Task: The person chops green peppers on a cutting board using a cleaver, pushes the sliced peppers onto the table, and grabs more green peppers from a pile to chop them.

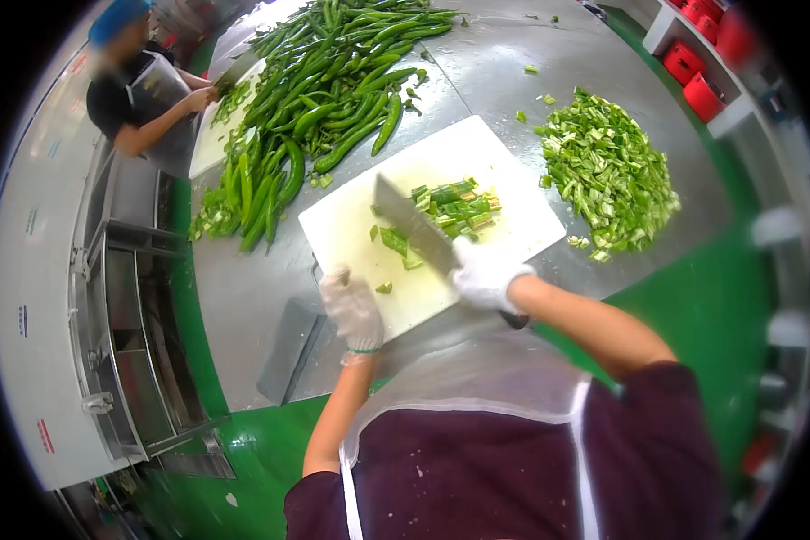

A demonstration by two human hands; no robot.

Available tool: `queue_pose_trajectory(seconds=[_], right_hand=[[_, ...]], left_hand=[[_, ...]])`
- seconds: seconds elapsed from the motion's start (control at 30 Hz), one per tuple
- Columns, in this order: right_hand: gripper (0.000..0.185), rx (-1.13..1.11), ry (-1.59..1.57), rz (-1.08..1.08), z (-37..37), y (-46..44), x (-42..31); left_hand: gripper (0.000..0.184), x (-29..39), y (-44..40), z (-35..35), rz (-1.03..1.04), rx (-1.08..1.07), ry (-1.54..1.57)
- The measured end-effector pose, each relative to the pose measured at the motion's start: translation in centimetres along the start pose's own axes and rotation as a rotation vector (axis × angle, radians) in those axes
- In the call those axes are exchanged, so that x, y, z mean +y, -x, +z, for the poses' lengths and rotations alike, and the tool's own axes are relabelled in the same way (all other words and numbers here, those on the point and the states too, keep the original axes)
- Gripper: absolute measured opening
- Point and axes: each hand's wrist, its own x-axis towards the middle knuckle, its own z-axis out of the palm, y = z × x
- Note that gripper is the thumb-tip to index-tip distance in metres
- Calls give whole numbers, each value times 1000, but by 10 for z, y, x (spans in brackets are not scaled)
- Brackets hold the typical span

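Observation:
My right hand (490, 277), in a white glove, is shut on the handle of a broad-bladed kitchen knife (414, 225). The blade slants up and left over the white cutting board (504, 153). Cut green pepper pieces (454, 205) lie heaped just beyond the blade, with a few loose bits (384, 288) nearer me. At the board's left edge is my left hand (353, 310), also gloved. Its fingers are curled together, away from the peppers; whatever they may hold is hidden.
Whole long green peppers (324, 99) are piled on the steel table (486, 63). Chopped pepper (607, 171) is heaped on the right. A dark flat object (290, 351) lies by the front edge. Across at left, another person (153, 90) cuts on a second board (209, 148).

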Motion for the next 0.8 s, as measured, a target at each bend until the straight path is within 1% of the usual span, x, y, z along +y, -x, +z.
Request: queue_pose_trajectory(seconds=[0.03,0.1,0.17,0.23,0.27,0.33,0.37,0.43,0.5,0.57,0.63,0.67,0.7,0.73,0.77,0.8], right_hand=[[35,-38,39,-59,9,1,-6],[34,-149,-2,-101,33,-10,-24],[37,-192,10,-188,55,-34,-35],[35,-136,-135,-122,63,-50,-37],[36,-81,-215,-86,65,-57,-32],[36,28,-358,-10,63,-68,-9],[36,129,-380,22,60,-75,6],[34,125,-646,110,36,-69,22],[28,317,-641,119,20,-79,51],[23,364,-876,219,-13,-76,70],[20,511,-827,228,-46,-79,106],[20,586,-764,245,-65,-89,135],[20,657,-701,263,-82,-83,137],[19,672,-734,341,-94,-71,140],[19,685,-769,419,-107,-47,124],[24,723,-655,420,-112,-44,129]], left_hand=[[25,-4,-2,-2,6,36,6],[26,-14,-8,-5,17,115,19],[29,-21,-11,-10,53,46,-8],[30,-25,-16,-13,80,-41,-58],[30,-29,-15,-12,38,-101,-69],[28,-38,-9,-12,94,-190,-127],[28,-42,-7,-11,122,-231,-153],[26,-43,-3,-8,178,-243,-175],[25,-42,-3,-5,220,-289,-228],[23,-35,-5,-5,252,-289,-264],[22,-26,-7,-6,261,-305,-309],[24,-26,-5,-5,234,-321,-301],[27,-28,-4,-6,205,-340,-296],[29,-30,-4,-6,176,-359,-293],[29,-30,-5,-6,173,-360,-294],[29,-30,-5,-6,170,-363,-296]])
